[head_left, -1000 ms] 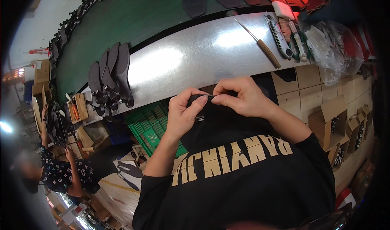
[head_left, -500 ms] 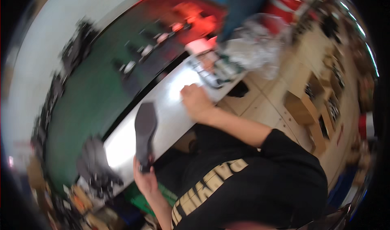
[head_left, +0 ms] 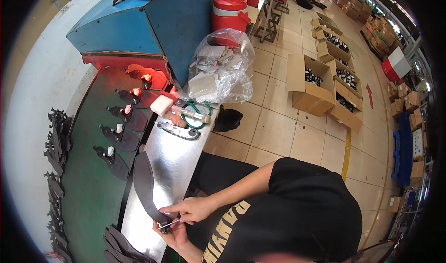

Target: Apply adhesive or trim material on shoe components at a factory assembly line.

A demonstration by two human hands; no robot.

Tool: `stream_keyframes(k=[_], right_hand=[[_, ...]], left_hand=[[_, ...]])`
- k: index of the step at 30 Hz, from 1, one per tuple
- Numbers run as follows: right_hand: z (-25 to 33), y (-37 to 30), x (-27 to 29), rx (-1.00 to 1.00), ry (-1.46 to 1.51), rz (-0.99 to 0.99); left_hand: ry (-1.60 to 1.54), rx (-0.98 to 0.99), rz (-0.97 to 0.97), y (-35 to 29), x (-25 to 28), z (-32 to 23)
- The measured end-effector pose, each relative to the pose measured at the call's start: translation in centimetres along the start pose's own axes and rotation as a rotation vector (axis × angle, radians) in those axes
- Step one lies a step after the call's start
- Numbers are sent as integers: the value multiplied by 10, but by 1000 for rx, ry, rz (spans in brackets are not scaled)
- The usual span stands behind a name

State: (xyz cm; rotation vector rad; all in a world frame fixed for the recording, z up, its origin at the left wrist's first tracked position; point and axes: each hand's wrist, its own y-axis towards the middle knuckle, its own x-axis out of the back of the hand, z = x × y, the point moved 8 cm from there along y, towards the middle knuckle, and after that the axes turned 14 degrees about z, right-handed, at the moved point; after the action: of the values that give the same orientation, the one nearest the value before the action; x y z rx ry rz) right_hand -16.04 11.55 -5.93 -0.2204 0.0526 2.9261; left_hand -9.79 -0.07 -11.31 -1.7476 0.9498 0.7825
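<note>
My left hand (head_left: 175, 236) is closed around the heel end of a dark grey shoe sole (head_left: 145, 181), whose broad toe end points away over the metal table (head_left: 167, 156). My right hand (head_left: 196, 209) rests against the same end, its index finger stretched onto the sole. Between its other fingers is a thin silvery tool (head_left: 169, 224), slanting across the heel; its exact kind is too small to tell. More dark soles (head_left: 121, 246) lie stacked at the table's near left end. Farther along it lies a utility knife (head_left: 178, 130).
Soles with heels and white wraps (head_left: 114, 154) lie on a green conveyor (head_left: 88, 188) beside a blue machine (head_left: 125, 31). A pale block (head_left: 161, 105), a green loop (head_left: 204, 110) and a plastic bag of scraps (head_left: 220, 72) sit at the table's far end. Cartons (head_left: 313, 98) stand on the floor.
The view has swung. My right hand has come from farther up the table to the heel end of the sole, where a thin tool now shows. My left hand still holds the sole.
</note>
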Motion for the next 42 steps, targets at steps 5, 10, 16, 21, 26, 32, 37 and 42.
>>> stream_keyframes(k=[5, 10, 16, 21, 26, 32, 37, 42], right_hand=[[0, 5, 5, 127, -77, -90], [-13, 0, 17, -114, 595, -100], [2, -1, -23, -340, 389, 156], [-4, 6, -36, -332, 612, 153], [7, 12, -21, -319, 643, 144], [45, 18, -14, 111, -591, -11], [55, 14, -33, 186, -667, -15], [67, 9, -44, 255, -699, 53]], left_hand=[[-53, -14, -63, -8, 14, 1], [-57, 64, 89, -7, -26, 19], [558, -582, -213, -38, -30, -46], [845, -809, -114, -56, -44, -60], [864, -794, -84, -58, -42, -69], [919, -792, -46, -65, -50, -74], [724, -680, -120, -61, -32, -70], [128, -383, 51, -35, -25, -58]])
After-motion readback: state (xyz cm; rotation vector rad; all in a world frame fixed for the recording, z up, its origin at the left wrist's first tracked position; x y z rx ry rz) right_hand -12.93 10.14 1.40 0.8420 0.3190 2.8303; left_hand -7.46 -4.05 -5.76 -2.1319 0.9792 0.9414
